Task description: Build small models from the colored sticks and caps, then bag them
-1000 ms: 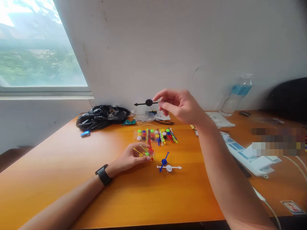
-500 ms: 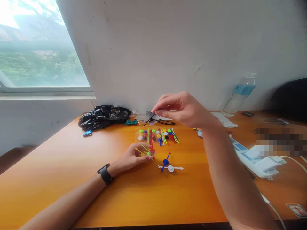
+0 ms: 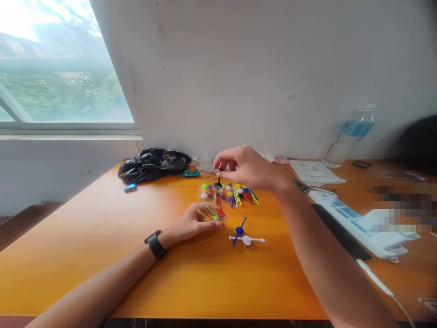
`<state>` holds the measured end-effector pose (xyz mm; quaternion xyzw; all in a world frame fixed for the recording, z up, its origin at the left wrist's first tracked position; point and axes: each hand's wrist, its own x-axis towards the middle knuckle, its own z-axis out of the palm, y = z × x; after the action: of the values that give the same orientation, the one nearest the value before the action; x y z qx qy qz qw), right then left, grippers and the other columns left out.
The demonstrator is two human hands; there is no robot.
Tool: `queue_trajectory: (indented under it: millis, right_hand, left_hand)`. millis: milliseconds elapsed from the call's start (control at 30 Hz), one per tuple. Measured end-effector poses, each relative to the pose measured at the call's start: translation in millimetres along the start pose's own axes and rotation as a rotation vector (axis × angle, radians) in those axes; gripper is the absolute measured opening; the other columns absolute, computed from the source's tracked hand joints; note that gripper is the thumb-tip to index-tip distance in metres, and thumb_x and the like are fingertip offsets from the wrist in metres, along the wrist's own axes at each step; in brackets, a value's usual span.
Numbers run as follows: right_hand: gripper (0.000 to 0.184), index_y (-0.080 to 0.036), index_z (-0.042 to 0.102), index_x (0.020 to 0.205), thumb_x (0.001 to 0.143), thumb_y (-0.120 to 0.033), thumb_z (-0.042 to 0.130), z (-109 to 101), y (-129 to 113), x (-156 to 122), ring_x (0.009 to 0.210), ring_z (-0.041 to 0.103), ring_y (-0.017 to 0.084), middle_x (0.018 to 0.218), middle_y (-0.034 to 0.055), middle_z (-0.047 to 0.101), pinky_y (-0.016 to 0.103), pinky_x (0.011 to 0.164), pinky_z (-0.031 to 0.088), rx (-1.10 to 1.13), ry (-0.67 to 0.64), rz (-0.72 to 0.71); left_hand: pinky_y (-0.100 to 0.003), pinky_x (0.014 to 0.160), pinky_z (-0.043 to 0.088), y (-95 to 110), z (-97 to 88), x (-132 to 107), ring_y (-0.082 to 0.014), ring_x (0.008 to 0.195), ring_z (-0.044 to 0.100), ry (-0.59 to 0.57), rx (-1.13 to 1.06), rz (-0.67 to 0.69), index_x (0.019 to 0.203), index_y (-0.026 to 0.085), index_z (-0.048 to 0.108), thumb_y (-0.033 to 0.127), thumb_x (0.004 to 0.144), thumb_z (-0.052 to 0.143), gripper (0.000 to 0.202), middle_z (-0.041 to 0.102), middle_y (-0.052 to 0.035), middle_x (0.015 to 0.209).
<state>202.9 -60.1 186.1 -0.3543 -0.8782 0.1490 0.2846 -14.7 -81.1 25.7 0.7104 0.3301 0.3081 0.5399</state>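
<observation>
Pinched between thumb and fingertips, the right hand's grip is clamped on a small black plastic spinner arrow, held upright just above the clear flat plastic packet on the orange wooden surface. That packet holds many small round discs in green, yellow, white, red, blue and dark tones, mixed with thin coloured arrows; they overlap too much to count. Just in front of the packet, the left hand, with a black watch at the wrist, rests on the surface, its fingers together over a loose bunch of yellow, green and red arrows. Right of that bunch lie two assembled spinners, touching: one blue arrow spinner and one white arrow spinner. Behind and left of the packet sits one crumpled black plastic bag. Far right of the packet stands one clear water bottle with a blue label; its writing is unreadable.
</observation>
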Motion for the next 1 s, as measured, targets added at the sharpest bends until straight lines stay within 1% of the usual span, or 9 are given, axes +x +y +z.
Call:
queue_trajectory:
  millis: [233,333,500,600,700,800,867,933,1000]
  right_hand:
    - [0.011,-0.019,0.071,0.093,0.087,-0.018,0.062,11,3,2,0.069,0.058,0.012,0.089,0.0021,0.073,0.027,0.062,0.040,0.035,-0.087,0.001]
    - [0.009,-0.019,0.071,0.094,0.089,-0.021,0.064,10,2,2,0.070,0.057,0.013,0.090,0.0025,0.073,0.028,0.064,0.039,0.018,-0.064,0.002]
    - [0.014,-0.020,0.071,0.092,0.095,-0.031,0.064,1,-3,-1,0.066,0.053,0.013,0.084,0.0024,0.070,0.030,0.063,0.037,-0.006,-0.028,0.009]
    - [0.018,-0.020,0.071,0.091,0.097,-0.036,0.063,-5,-5,-4,0.069,0.053,0.015,0.083,0.0030,0.069,0.031,0.064,0.037,-0.008,0.019,0.025]
    - [0.021,-0.021,0.071,0.093,0.098,-0.039,0.062,-5,1,-9,0.068,0.053,0.016,0.080,0.0028,0.067,0.031,0.063,0.037,-0.008,0.077,0.066]
    - [0.023,-0.021,0.071,0.096,0.098,-0.041,0.061,5,18,-21,0.066,0.054,0.016,0.077,0.0024,0.066,0.031,0.061,0.038,0.004,0.025,0.141]
    - [0.024,-0.021,0.072,0.096,0.098,-0.043,0.061,14,33,-35,0.068,0.058,0.017,0.081,0.0039,0.069,0.032,0.062,0.041,0.030,-0.051,0.204]
    - [0.027,-0.022,0.073,0.099,0.098,-0.046,0.062,22,48,-51,0.070,0.060,0.020,0.087,0.0062,0.072,0.034,0.062,0.043,0.071,-0.089,0.266]
    - [0.029,-0.024,0.075,0.103,0.098,-0.050,0.064,25,57,-67,0.074,0.063,0.023,0.092,0.0079,0.075,0.037,0.063,0.045,0.128,-0.118,0.305]
  left_hand:
    - [-0.031,0.083,0.054,3,0.2,0,-0.0251,0.102,0.072,0.010,-0.044,0.001,0.110,0.020,0.078,0.050,0.086,0.084,0.039,0.078,-0.0111,0.115]
    - [-0.031,0.079,0.053,7,-0.2,0,-0.0245,0.097,0.071,0.012,-0.045,-0.010,0.107,0.018,0.078,0.052,0.086,0.083,0.040,0.077,-0.0112,0.112]
    - [-0.032,0.082,0.055,9,-0.9,-1,-0.0269,0.099,0.072,0.086,-0.122,-0.067,0.107,0.017,0.078,0.053,0.079,0.089,0.046,0.077,-0.0117,0.112]
    - [-0.035,0.087,0.056,7,-1.7,-2,-0.0273,0.100,0.074,0.106,-0.226,-0.099,0.114,0.018,0.076,0.052,0.078,0.090,0.051,0.077,-0.0119,0.112]
    - [-0.035,0.089,0.056,6,-3.8,-2,-0.0276,0.102,0.075,0.110,-0.256,-0.112,0.120,0.019,0.075,0.050,0.078,0.091,0.054,0.078,-0.0121,0.114]
    - [-0.036,0.088,0.057,9,-8.9,-1,-0.0265,0.097,0.075,0.010,-0.199,-0.097,0.103,0.016,0.078,0.056,0.088,0.081,0.042,0.079,-0.0123,0.106]
    - [-0.036,0.088,0.056,10,-13.2,0,-0.0256,0.094,0.075,-0.060,-0.156,-0.111,0.096,0.015,0.079,0.056,0.092,0.076,0.042,0.079,-0.0128,0.103]
    - [-0.036,0.089,0.056,11,-16.4,1,-0.0257,0.098,0.074,-0.031,-0.152,-0.124,0.110,0.016,0.077,0.051,0.087,0.082,0.043,0.078,-0.0127,0.110]
    - [-0.036,0.088,0.056,12,-17.8,1,-0.0257,0.101,0.074,0.047,-0.163,-0.133,0.133,0.018,0.067,0.046,0.082,0.088,0.061,0.077,-0.0121,0.113]
